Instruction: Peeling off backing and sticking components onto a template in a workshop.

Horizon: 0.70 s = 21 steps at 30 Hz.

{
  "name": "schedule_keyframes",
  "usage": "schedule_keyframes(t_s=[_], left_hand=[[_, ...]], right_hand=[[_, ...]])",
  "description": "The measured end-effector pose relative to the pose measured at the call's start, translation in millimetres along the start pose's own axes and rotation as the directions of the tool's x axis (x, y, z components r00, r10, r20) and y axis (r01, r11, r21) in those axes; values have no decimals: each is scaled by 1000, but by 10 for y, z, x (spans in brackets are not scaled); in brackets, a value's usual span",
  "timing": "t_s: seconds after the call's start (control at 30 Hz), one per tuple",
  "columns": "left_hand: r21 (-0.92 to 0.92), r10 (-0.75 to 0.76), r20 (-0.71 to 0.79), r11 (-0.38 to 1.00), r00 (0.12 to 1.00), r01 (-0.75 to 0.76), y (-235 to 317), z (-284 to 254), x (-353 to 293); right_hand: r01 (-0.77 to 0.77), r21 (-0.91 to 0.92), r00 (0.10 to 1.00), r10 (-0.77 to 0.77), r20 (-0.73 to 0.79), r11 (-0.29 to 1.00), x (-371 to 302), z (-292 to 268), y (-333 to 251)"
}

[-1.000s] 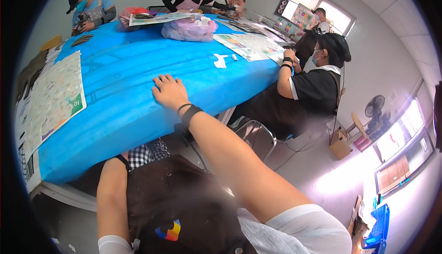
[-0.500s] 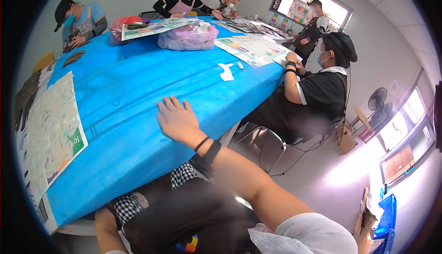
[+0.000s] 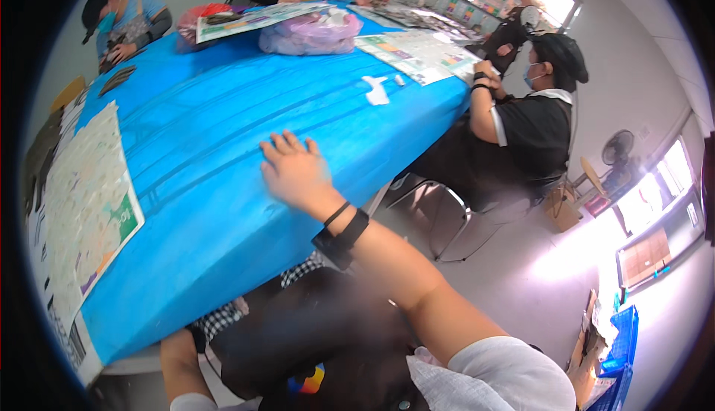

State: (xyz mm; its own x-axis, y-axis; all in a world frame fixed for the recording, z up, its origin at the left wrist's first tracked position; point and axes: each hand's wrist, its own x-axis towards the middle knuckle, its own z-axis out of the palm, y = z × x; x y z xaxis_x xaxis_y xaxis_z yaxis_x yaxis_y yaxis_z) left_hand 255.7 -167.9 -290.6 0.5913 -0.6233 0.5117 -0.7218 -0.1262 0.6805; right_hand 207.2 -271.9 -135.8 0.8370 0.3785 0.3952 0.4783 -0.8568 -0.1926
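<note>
The right hand (image 3: 296,172) lies flat on the blue tablecloth (image 3: 216,150), fingers spread and holding nothing, so pressing evenly outward should smooth it best.

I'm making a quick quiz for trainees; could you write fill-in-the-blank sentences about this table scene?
1. The right hand rests flat on the ____ table cover.
2. The printed map sheet lies to the hand's ____.
3. The right wrist wears a ____ band.

Missing words: blue; left; black
</note>
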Motion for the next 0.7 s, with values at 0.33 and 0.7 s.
schedule_keyframes(t_s=[0.33,0.7], left_hand=[[194,-415,-57,888,908,418,699,-278,-2090],[123,-711,-124,681,692,721,1159,297,-3692]], right_hand=[[30,13,994,-29,-109,999,-36,97,172],[88,-74,974,-101,-201,993,23,171,203]])
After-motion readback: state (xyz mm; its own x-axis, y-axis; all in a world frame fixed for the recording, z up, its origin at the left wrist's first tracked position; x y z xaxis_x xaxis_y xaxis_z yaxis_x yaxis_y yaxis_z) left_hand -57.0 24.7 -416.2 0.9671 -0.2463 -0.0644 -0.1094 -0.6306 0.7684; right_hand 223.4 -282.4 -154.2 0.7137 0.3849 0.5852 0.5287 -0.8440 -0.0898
